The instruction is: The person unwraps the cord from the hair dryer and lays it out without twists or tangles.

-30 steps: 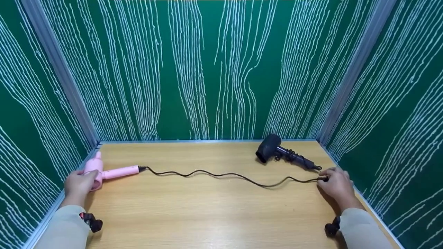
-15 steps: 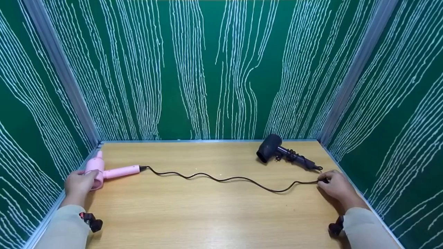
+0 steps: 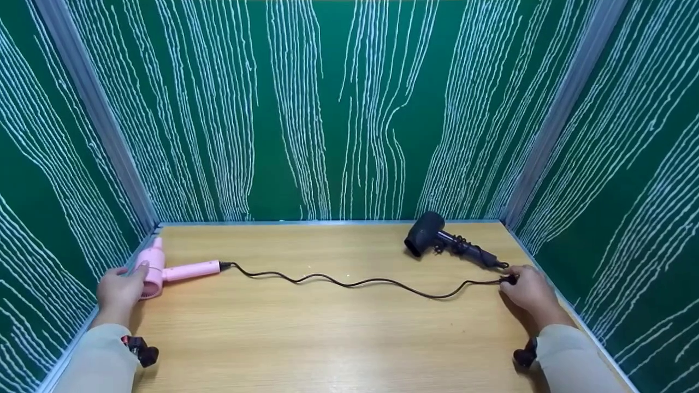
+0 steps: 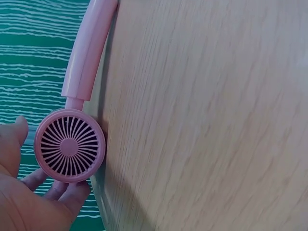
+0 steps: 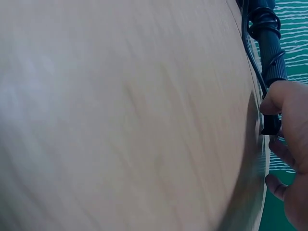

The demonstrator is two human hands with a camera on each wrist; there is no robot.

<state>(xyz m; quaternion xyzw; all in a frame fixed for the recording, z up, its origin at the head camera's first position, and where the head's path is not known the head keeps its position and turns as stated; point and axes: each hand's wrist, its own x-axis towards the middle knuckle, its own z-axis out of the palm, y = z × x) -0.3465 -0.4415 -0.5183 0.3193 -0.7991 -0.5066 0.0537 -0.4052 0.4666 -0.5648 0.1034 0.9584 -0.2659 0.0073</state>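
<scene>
A pink hair dryer (image 3: 191, 271) lies at the table's left side, its round grille (image 4: 69, 147) facing the left wrist camera. My left hand (image 3: 119, 292) is at its barrel; in the left wrist view the thumb stands apart from the barrel, with fingertips at its underside. From the handle a dark cord (image 3: 349, 284) runs in waves across the table to my right hand (image 3: 529, 292). Between thumb and fingers that hand pinches the black plug (image 5: 271, 124), partly covered by the hand. Just beyond lies a black hair dryer (image 3: 426, 234), cord wound round its handle.
The wooden table (image 3: 327, 338) is bounded by green walls (image 3: 295, 109) with wavy white lines at the back and both sides. Grey metal posts (image 3: 540, 142) stand at the back corners. A small black camera sits on each wrist.
The left hand has shifted slightly left and its thumb has drawn back on the barrel. The right hand moved a little toward me, then back, with the plug; the cord's right-hand bend shifted.
</scene>
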